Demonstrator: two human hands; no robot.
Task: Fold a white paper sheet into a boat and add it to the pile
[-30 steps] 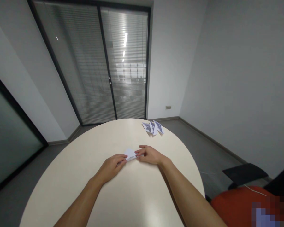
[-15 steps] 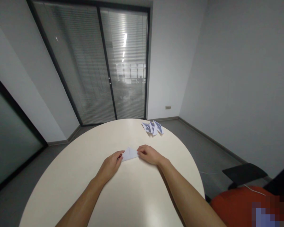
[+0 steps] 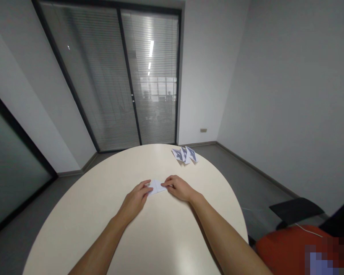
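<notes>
A small folded white paper (image 3: 157,186) lies on the round cream table (image 3: 157,236), with a crease running down its middle. My left hand (image 3: 137,196) holds its left end, thumb and fingers on the sheet. At the right end my right hand (image 3: 179,187) grips the paper, its fingertips resting on the upper face. Parts of both ends are hidden under the fingers.
Several folded papers with blue-grey print (image 3: 185,155) lie overlapping near the table's far right edge. An orange chair (image 3: 286,246) with a black armrest (image 3: 296,210) stands at the lower right. Glass panels with blinds are beyond the table.
The fingers of both hands have moved inward over the paper. Its pointed top now looks lower and flatter. The printed papers have not moved.
</notes>
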